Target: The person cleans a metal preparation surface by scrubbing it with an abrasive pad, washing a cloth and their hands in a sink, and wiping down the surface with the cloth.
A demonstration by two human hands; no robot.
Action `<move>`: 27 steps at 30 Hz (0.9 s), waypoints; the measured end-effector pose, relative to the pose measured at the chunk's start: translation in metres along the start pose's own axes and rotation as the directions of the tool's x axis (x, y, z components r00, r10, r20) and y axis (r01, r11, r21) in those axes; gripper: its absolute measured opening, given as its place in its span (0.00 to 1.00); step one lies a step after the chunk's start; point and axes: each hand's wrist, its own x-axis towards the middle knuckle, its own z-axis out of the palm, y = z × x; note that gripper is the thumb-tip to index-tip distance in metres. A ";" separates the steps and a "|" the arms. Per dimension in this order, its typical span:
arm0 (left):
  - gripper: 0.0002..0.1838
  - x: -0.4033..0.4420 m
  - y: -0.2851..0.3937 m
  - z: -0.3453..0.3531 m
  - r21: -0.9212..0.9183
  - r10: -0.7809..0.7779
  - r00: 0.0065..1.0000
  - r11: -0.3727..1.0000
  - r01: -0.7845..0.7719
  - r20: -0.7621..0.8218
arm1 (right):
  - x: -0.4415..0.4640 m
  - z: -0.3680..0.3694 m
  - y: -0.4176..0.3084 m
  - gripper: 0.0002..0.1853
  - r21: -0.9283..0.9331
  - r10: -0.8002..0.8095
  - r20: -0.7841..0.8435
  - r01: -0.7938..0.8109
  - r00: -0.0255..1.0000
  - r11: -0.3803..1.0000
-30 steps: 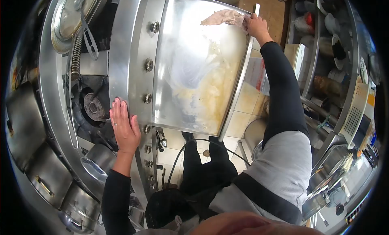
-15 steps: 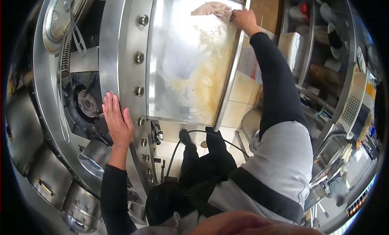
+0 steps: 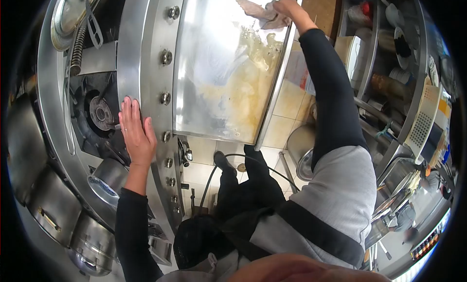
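Note:
My right hand (image 3: 286, 8) grips a beige cloth (image 3: 255, 10) against a flat stainless-steel panel, which looks like an oven door (image 3: 204, 68), near its far end. Yellowish-brown wet residue (image 3: 248, 85) with small bubbles spreads over the door below the cloth. A bar handle (image 3: 272, 104) runs along the door's right edge. My left hand (image 3: 137, 136) lies flat, fingers stretched out, on the steel front ledge (image 3: 130, 63) of the stove, holding nothing. Part of the cloth is hidden under the right hand.
A row of knobs (image 3: 166, 98) lines the stove front. Left of it are a burner (image 3: 99, 114), a pot (image 3: 109, 177) and a whisk-like tool with a coiled handle (image 3: 77, 58). A black hose (image 3: 208, 184) crosses near my feet. Loaded shelves (image 3: 377, 53) stand at right.
My right hand has moved slightly left and farther up the door, and the cloth has bunched differently beneath it. The left hand stays flat on the ledge. The view has shifted a little.

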 end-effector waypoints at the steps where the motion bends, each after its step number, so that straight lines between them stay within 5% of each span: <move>1: 0.30 -0.001 0.000 0.001 0.001 -0.005 1.000 1.000 0.005 -0.001 | -0.009 -0.013 -0.034 0.22 0.249 0.220 0.153 -0.253 0.963 0.935; 4: 0.30 0.001 -0.001 0.000 0.008 -0.006 1.000 1.000 0.006 -0.003 | -0.018 0.008 -0.060 0.24 -0.238 -0.115 -0.095 0.090 0.989 0.967; 7: 0.30 0.002 0.002 0.004 -0.001 -0.005 1.000 1.000 0.005 -0.006 | 0.037 0.075 -0.041 0.24 -0.136 -0.276 -0.498 0.240 0.822 0.961; 9: 0.30 0.000 0.002 0.002 0.000 -0.004 1.000 1.000 0.004 -0.007 | 0.029 0.054 -0.047 0.19 -0.157 -0.068 -0.396 0.005 0.916 0.988; 11: 0.30 0.002 0.003 0.002 -0.004 0.001 1.000 1.000 -0.001 -0.012 | -0.024 -0.016 -0.058 0.18 -0.422 -0.069 -0.093 0.023 0.993 0.906; 14: 0.30 -0.001 0.002 0.002 -0.007 0.001 1.000 1.000 -0.001 -0.006 | -0.053 -0.018 -0.045 0.16 -0.215 0.065 -0.177 -0.103 0.982 0.971; 17: 0.30 0.000 0.003 0.002 -0.008 0.006 1.000 1.000 -0.006 -0.013 | -0.094 -0.004 -0.056 0.23 -0.338 -0.077 -0.134 0.028 0.988 0.941; 19: 0.30 0.000 0.001 0.002 -0.007 0.009 1.000 1.000 -0.009 -0.020 | -0.098 0.066 -0.029 0.26 -0.362 -0.266 -0.380 0.122 0.886 0.924; 23: 0.30 -0.001 0.001 0.000 -0.005 -0.008 1.000 1.000 0.008 -0.010 | -0.173 0.084 -0.069 0.21 -0.356 -0.159 -0.302 0.044 0.940 0.933; 25: 0.30 -0.001 0.002 -0.002 -0.023 0.001 1.000 1.000 -0.001 -0.007 | -0.197 0.075 -0.089 0.19 -0.066 -0.021 -0.210 0.007 0.977 0.998; 26: 0.30 -0.004 -0.002 -0.001 -0.038 0.026 1.000 0.999 -0.027 -0.015 | -0.189 0.087 -0.077 0.16 -0.069 -0.176 -0.080 0.171 0.981 0.983; 27: 0.30 -0.004 -0.008 0.001 -0.068 0.069 0.997 0.995 -0.072 -0.039 | -0.192 0.075 -0.075 0.16 0.130 -0.284 -0.034 0.287 0.958 0.949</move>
